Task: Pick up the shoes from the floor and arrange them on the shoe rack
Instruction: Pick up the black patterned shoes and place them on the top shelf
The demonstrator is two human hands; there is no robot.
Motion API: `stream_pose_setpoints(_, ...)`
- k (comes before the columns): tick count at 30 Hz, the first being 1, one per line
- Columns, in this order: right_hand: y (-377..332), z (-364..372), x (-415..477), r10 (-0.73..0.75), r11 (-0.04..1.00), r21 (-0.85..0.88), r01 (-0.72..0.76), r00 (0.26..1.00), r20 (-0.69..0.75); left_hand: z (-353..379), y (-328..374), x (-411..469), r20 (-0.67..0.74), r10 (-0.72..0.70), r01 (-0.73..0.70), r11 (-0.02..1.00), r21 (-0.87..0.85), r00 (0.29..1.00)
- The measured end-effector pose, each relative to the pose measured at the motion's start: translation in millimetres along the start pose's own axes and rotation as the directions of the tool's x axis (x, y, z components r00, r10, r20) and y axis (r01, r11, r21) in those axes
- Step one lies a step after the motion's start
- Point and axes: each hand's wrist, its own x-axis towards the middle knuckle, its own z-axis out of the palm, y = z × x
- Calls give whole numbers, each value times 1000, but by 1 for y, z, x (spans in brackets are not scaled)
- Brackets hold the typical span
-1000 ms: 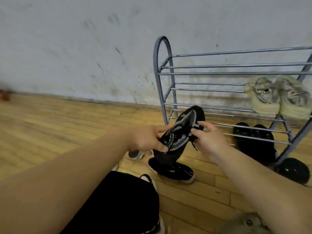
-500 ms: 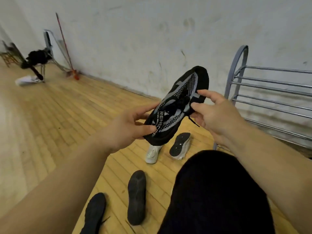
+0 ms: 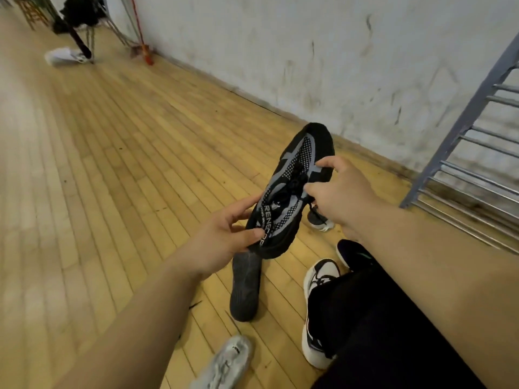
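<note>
Two surfaces fill most of the frame: a wooden plank floor (image 3: 118, 153) running from the upper left to the bottom, and a scuffed white wall (image 3: 323, 51) across the upper right. At the right edge stands the grey metal shoe rack (image 3: 460, 153), only its end frame and a few bars in view.

Both bare forearms reach in from the bottom toward the centre. Between them, held up off the floor, is the black and grey shoe (image 3: 292, 189), toe pointing to the upper right and heel to the lower left. The left hand (image 3: 222, 240) has thumb and fingers clamped on the heel end; the right hand (image 3: 339, 192) pinches the shoe's side by the laces, fingers closed on it.

Below the held shoe, a dark shoe (image 3: 245, 287) lies sole up on the floor. To its right, a white and black sneaker (image 3: 317, 313) shows beside a black trouser leg (image 3: 387, 332). At the bottom centre lies a pale grey shoe (image 3: 224, 363), blurred. Another small shoe (image 3: 320, 220) peeks from under the right wrist.
</note>
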Motion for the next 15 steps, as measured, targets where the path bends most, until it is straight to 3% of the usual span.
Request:
stream_pose_setpoints(4,-9,18,17,-6,992,-129,14,998,62,-13,-29,2,-85,-82,66,983,-172,993)
stream_pose_setpoints(7,-11,29,23,-24,947,-316,62,992,124,-28,-69,0,-303,-252,152,936,-317,919)
stream_pose_setpoints(10,-15,43,27,-68,857,-489,164,976,208,-44,-120,-6,-503,-375,266,923,-277,779)
stream_pose_setpoints(15,-28,78,35,-61,815,-525,245,937,343,-57,-197,-34,-577,-493,528,840,-122,651)
